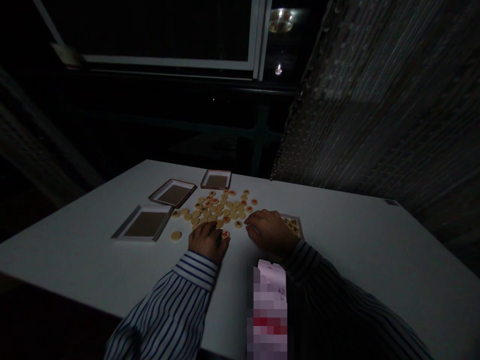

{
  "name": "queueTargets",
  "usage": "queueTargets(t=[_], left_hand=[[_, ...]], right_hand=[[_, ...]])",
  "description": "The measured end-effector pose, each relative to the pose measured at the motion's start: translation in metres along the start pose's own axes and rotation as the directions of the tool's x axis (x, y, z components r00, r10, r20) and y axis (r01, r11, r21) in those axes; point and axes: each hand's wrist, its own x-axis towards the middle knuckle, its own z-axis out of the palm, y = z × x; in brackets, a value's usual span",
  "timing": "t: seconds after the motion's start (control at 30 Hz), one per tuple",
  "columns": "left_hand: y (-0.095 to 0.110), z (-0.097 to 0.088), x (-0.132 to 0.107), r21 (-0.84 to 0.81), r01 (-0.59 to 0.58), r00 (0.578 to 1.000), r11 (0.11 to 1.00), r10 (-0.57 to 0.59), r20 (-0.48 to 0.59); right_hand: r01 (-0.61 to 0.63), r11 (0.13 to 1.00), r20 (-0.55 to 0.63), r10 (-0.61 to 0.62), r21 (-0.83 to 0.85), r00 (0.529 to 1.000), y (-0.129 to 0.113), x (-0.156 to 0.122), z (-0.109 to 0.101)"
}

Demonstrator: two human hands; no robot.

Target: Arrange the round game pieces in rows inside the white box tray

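Observation:
Round wooden Chinese chess pieces [219,208] lie scattered in the middle of the white table, some face down, others showing red or black characters. At the near edge of this spread rests my left hand [207,241], fingers bent and apart over the pieces; a red-marked piece [225,234] lies by its fingertips. My right hand [268,231] hovers to the right with thumb and fingers apart, close to a black-marked piece [238,224]. Partly behind that hand is a shallow box [301,231] with black-marked pieces in it. I see nothing held in either hand.
Three shallow trays with brown bottoms stand on the left and back: a near tray [162,226], a middle tray [192,188] and a far tray [229,180]. A lit phone [272,275] lies in front of me. A string curtain [375,100] hangs at right.

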Motion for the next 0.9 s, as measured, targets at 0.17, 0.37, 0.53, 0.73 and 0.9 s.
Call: queueTargets(t=[0.17,0.37,0.53,0.73,0.9], left_hand=[[-0.002,0.002,0.001,-0.035,-0.001,1.0,0.999,0.001,-0.001],[-0.001,0.003,0.001,-0.07,-0.028,0.998,0.997,0.024,-0.057],[-0.002,0.003,0.003,-0.093,-0.071,0.993,0.993,0.061,-0.098],[-0.003,0.004,0.005,-0.148,-0.101,0.99,0.984,0.085,-0.113],[-0.001,0.001,0.006,-0.188,-0.093,0.99,0.978,0.072,-0.119]], right_hand=[[-0.006,1.0,-0.011,0.006,0.009,1.0,-0.001,0.0,-0.003],[-0.036,0.998,-0.001,0.036,0.049,0.999,0.0,-0.001,-0.011],[-0.028,0.998,-0.038,0.031,0.057,0.999,0.004,-0.003,-0.015],[-0.038,0.998,-0.058,0.041,0.056,0.997,0.009,-0.008,-0.023],[-0.087,0.993,-0.059,0.092,0.079,0.994,0.011,-0.011,-0.03]])
